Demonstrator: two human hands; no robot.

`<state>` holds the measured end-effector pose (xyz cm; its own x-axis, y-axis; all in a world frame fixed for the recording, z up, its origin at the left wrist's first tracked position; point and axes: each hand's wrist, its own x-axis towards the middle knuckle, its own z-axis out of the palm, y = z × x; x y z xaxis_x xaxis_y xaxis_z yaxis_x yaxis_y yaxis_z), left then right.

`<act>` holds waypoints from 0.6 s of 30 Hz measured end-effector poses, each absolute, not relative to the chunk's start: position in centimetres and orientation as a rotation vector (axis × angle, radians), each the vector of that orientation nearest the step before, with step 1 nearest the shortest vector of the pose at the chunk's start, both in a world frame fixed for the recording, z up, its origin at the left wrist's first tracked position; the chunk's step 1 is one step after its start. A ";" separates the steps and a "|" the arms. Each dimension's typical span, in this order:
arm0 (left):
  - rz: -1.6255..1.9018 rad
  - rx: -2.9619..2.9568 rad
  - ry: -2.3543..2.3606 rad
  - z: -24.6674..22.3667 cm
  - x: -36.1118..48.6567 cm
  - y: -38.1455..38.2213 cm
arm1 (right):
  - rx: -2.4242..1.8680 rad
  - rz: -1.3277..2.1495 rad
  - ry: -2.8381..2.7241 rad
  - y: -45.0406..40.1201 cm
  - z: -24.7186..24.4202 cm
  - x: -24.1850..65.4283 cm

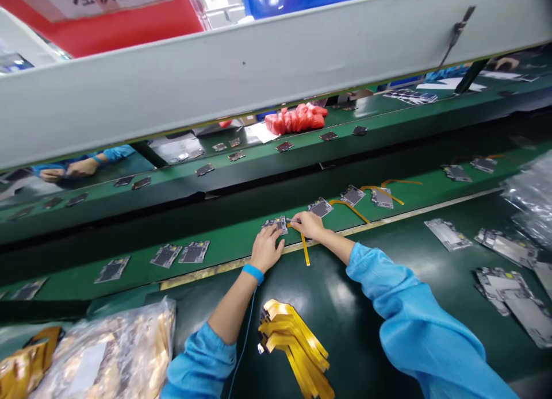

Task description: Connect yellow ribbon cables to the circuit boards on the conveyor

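Note:
With bent fingers, my left hand holds down a small circuit board on the green conveyor belt; its thumb stands off to the side. Just right of that board, my right hand is closed in a pinch on a slim greyish piece too small to make out. A thin orange flex cable runs from beneath the right fingertips over the belt's near edge. Farther right on the belt lie boards with orange cables, such as this circuit board. Left of my hands are boards without visible cables, including one circuit board.
A pile of flex cables lies on the near bench. Bagged parts sit at lower left, with stacked metal-faced boards at right. A white shelf beam crosses above. Another person's hands are across the line.

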<state>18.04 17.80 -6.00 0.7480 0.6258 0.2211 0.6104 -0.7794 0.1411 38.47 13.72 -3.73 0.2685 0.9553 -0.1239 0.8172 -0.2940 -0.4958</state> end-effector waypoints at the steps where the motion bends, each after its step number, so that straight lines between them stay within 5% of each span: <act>1: 0.393 2.888 1.010 -6.0 18.1 17.8 | -2.214 0.576 -1.617 13.7 -3.7 38.5; 18: 0.355 2.941 0.979 -6.5 19.5 17.5 | -2.209 0.624 -1.622 12.8 -3.1 40.2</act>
